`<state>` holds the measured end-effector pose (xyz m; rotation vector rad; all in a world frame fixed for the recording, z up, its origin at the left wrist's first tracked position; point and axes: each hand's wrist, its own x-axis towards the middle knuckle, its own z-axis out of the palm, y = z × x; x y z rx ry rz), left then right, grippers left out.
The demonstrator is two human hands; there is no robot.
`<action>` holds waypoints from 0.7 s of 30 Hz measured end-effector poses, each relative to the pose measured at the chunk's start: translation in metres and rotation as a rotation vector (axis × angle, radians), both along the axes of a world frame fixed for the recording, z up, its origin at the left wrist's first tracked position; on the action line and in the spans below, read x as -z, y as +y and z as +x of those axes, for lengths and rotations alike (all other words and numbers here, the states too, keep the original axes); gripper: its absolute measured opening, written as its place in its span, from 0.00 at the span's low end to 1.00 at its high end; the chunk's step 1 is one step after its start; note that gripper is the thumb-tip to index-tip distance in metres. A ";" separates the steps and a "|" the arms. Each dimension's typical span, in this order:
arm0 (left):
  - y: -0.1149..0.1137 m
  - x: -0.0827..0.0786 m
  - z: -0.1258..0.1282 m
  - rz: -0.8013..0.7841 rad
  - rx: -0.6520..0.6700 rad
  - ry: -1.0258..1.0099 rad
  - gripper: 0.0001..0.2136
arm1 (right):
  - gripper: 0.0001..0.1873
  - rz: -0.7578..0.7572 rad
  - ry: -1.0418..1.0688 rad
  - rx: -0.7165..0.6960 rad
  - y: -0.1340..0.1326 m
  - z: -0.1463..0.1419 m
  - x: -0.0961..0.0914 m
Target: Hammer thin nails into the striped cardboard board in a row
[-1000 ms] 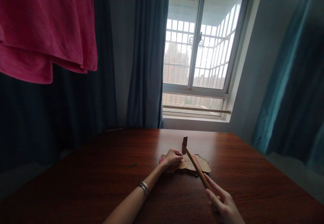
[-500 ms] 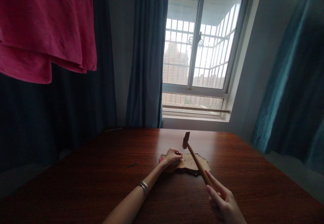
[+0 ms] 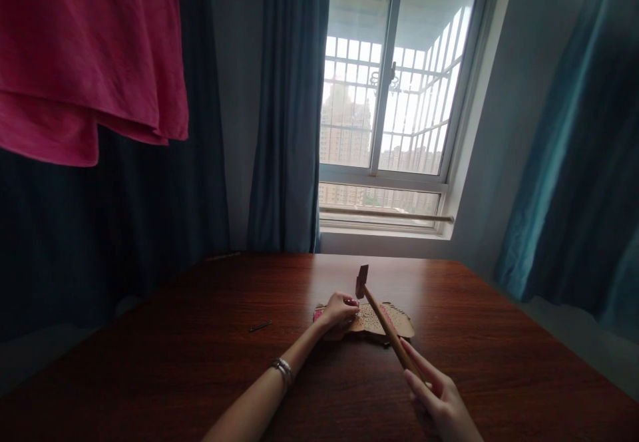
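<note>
My right hand [image 3: 439, 395] is wrapped around the wooden handle of a hammer [image 3: 392, 339]. The hammer's head is raised above the table, up and to the right of my left hand [image 3: 338, 310]. That left hand rests on a tan cardboard piece [image 3: 372, 321] dotted with many small holes or marks, with pink-red patches at its edges. Its fingers are pinched together by the left part of the cardboard; what they hold is too small and covered to make out. A thin dark metal rod [image 3: 260, 326] lies on the table left of the cardboard.
The brown wooden table [image 3: 190, 375] spreads under everything and reaches towards the window [image 3: 384, 122]. Blue curtains [image 3: 287, 109] hang at both sides. A pink cloth [image 3: 94, 56] hangs at the upper left. A light bar [image 3: 384, 214] crosses the low window pane.
The hammer's head has dropped slightly and shifted a little left, with my right hand moving along. My left hand stays pinched over the cardboard.
</note>
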<state>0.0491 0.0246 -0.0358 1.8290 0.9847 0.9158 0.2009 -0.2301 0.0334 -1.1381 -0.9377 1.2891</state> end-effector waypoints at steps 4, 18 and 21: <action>-0.004 -0.004 0.000 -0.019 -0.019 -0.001 0.12 | 0.44 0.042 -0.043 0.029 0.000 -0.002 -0.006; -0.004 -0.004 0.001 -0.021 -0.037 0.033 0.11 | 0.45 0.023 0.001 0.028 -0.001 -0.006 0.003; -0.003 -0.004 0.001 -0.012 -0.032 0.038 0.12 | 0.46 0.049 -0.001 0.051 0.000 -0.005 0.004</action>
